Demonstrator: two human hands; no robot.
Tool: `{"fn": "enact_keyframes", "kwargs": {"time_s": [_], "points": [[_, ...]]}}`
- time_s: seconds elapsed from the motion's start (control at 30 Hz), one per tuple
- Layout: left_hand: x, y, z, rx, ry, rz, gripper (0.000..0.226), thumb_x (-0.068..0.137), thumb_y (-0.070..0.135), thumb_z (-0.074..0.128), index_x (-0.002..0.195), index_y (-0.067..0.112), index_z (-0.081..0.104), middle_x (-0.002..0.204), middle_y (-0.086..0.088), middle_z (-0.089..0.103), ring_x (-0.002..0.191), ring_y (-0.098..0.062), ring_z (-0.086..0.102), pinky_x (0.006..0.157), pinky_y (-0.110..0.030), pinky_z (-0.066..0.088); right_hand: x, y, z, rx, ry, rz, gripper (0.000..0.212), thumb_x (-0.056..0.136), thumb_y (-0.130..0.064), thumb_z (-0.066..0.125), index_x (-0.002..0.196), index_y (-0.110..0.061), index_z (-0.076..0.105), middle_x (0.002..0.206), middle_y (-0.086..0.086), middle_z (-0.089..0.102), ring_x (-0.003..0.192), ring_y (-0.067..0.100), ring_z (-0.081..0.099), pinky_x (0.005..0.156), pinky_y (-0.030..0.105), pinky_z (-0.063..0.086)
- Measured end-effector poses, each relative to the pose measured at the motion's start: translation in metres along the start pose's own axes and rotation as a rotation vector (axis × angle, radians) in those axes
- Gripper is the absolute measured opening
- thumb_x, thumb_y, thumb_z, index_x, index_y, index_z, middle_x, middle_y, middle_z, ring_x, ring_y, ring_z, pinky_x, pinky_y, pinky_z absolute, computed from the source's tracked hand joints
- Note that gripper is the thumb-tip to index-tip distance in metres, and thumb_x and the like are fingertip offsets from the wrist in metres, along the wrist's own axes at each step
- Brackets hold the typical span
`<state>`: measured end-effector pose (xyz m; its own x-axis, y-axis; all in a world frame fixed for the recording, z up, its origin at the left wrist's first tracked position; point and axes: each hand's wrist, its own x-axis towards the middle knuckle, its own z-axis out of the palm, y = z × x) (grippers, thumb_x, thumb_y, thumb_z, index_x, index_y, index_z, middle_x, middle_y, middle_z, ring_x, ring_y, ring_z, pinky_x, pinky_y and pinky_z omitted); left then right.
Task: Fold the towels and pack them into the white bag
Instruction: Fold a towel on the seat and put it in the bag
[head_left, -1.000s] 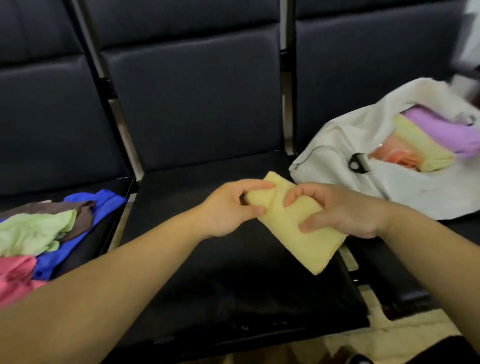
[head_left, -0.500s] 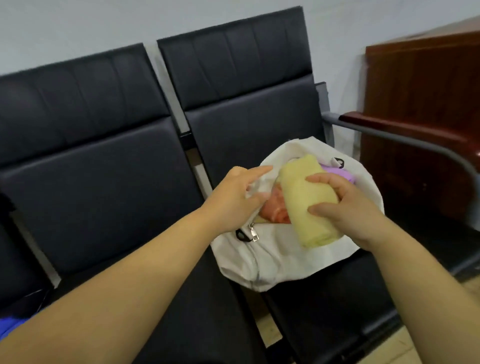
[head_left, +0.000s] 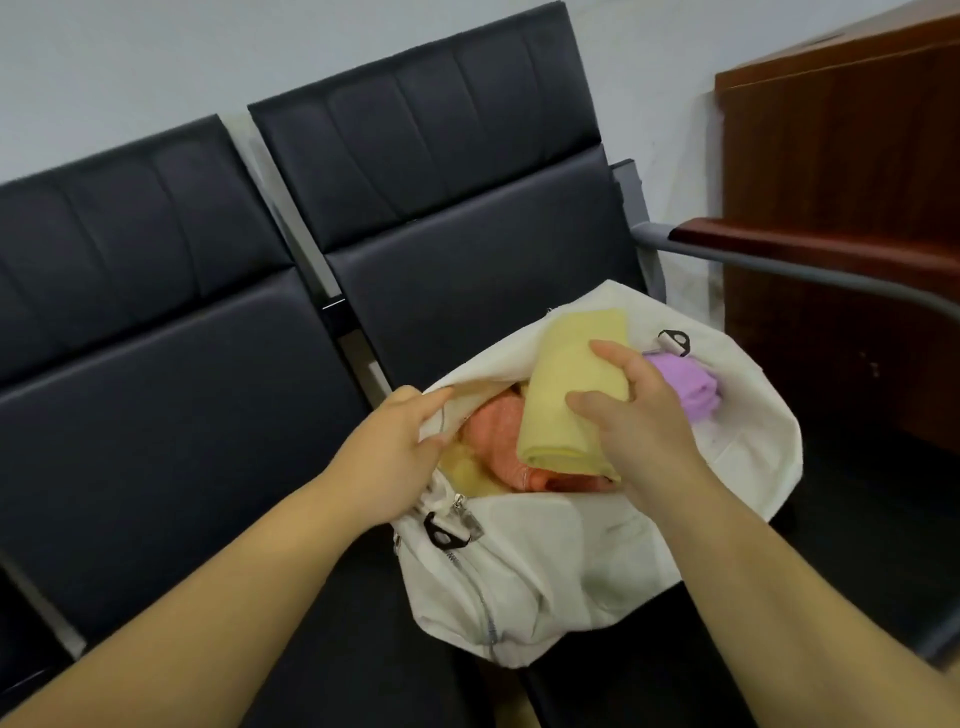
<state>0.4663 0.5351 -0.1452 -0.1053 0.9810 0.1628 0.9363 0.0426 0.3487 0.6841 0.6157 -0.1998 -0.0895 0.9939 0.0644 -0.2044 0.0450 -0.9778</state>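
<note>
Towel look: the towel (head_left: 563, 384) is pale yellow and soft-napped, folded into a thick oblong bundle. Its near end is a rounded fold with layered edges showing beneath, and its far end is flat and squared.
Towel axis: the long axis runs away from the person, from the near end low in the opening up to the far end, which leans slightly right. The broad face points upward.
Towel place: it sits in the mouth of the bag (head_left: 545, 566), lying over the orange towel (head_left: 493, 441), with its far end near the bag's back rim.
Right hand: the right hand (head_left: 641, 415) grasps the towel from its right side, with the thumb on the near part of the top face and the fingers curled over further up.
Left hand: the left hand (head_left: 395, 452) pinches the bag's left rim, with cloth bunched between thumb and fingers.
Bag: white cloth, slumped on the right seat (head_left: 457, 291) with its mouth open. A zipper (head_left: 485, 608) runs down the front, and a black clip (head_left: 444, 532) hangs by the left wrist.
Other towels: the purple towel (head_left: 685, 389) lies just right of the right hand. A yellowish patch shows low left of the orange towel, but what it is cannot be told.
Surroundings: an armrest (head_left: 779, 254) and a brown cabinet (head_left: 841, 208) are at right, with a pale wall (head_left: 156, 62) behind.
</note>
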Motion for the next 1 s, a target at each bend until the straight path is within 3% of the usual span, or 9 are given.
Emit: {"fn": "enact_keyframes", "kwargs": {"time_s": [0.1,0.23,0.4,0.5,0.6,0.67,0.73,0.83,1.0], "points": [[-0.010,-0.001,-0.002,-0.067,0.037,0.017,0.049,0.104,0.022,0.052,0.150,0.037,0.042,0.103,0.017,0.048,0.095,-0.001,0.054,0.081,-0.015,0.045,-0.002,-0.003,0.027,0.053,0.024,-0.042,0.050,0.085,-0.016,0.072,0.123,-0.045,0.057,0.114,-0.024,0.053,0.098,0.001,0.056,0.079,0.026,0.051],[-0.010,-0.001,-0.005,-0.143,0.065,-0.047,0.054,0.104,0.021,0.051,0.154,0.035,0.036,0.108,0.020,0.048,0.099,0.005,0.053,0.079,-0.010,0.039,-0.015,0.011,0.052,-0.089,-0.031,-0.048,0.045,0.085,-0.022,0.072,0.119,-0.043,0.052,0.108,-0.022,0.055,0.091,-0.001,0.057,0.077,0.024,0.048],[-0.008,-0.002,-0.008,-0.163,0.044,-0.068,0.057,0.104,0.018,0.051,0.156,0.034,0.033,0.103,0.018,0.048,0.092,0.008,0.051,0.075,-0.009,0.040,-0.012,0.019,0.053,-0.248,-0.329,0.007,0.052,0.085,-0.027,0.075,0.129,-0.046,0.054,0.113,-0.017,0.064,0.088,0.003,0.066,0.080,0.025,0.054],[-0.012,-0.003,-0.012,-0.167,0.034,-0.055,0.059,0.103,0.017,0.052,0.155,0.038,0.033,0.105,0.018,0.049,0.093,0.007,0.052,0.079,-0.012,0.041,-0.001,0.025,0.052,-0.307,-0.492,0.023,0.055,0.082,-0.028,0.077,0.131,-0.047,0.058,0.131,-0.011,0.060,0.111,0.008,0.063,0.101,0.035,0.053],[-0.017,-0.005,-0.015,-0.166,0.020,-0.054,0.060,0.103,0.018,0.053,0.156,0.038,0.031,0.108,0.023,0.049,0.096,0.007,0.053,0.081,-0.014,0.041,0.008,0.029,0.054,-0.540,-0.653,-0.025,0.065,0.083,-0.037,0.076,0.139,-0.055,0.049,0.162,-0.011,0.025,0.147,0.009,0.030,0.121,0.035,0.031],[-0.018,-0.007,-0.017,-0.169,0.019,-0.067,0.061,0.103,0.018,0.054,0.156,0.038,0.031,0.105,0.022,0.049,0.094,0.004,0.054,0.080,-0.014,0.041,0.014,0.023,0.056,-0.615,-0.745,-0.035,0.069,0.085,-0.040,0.075,0.142,-0.060,0.041,0.166,-0.014,0.010,0.152,0.007,0.017,0.123,0.032,0.023],[-0.019,-0.009,-0.020,-0.158,0.016,-0.084,0.064,0.102,0.018,0.057,0.156,0.039,0.030,0.103,0.017,0.050,0.090,-0.002,0.056,0.078,-0.016,0.043,0.020,0.014,0.059,-0.672,-0.822,-0.021,0.069,0.086,-0.039,0.075,0.142,-0.060,0.041,0.164,-0.012,0.017,0.146,0.010,0.029,0.115,0.027,0.032],[-0.017,-0.010,-0.026,-0.131,-0.007,-0.085,0.066,0.101,0.018,0.060,0.156,0.037,0.030,0.109,0.015,0.052,0.095,-0.007,0.058,0.083,-0.021,0.048,0.029,0.002,0.066,-0.726,-0.871,-0.039,0.071,0.083,-0.037,0.077,0.142,-0.059,0.044,0.157,-0.008,0.028,0.137,0.015,0.042,0.111,0.031,0.042],[-0.013,-0.017,-0.032,-0.085,-0.031,-0.109,0.069,0.098,0.016,0.063,0.157,0.035,0.033,0.104,0.009,0.054,0.091,-0.012,0.059,0.086,-0.028,0.052,0.024,0.008,0.079,-0.804,-0.952,-0.038,0.071,0.085,-0.021,0.069,0.143,-0.054,0.045,0.140,-0.001,0.055,0.112,0.019,0.062,0.094,0.029,0.053]]}}
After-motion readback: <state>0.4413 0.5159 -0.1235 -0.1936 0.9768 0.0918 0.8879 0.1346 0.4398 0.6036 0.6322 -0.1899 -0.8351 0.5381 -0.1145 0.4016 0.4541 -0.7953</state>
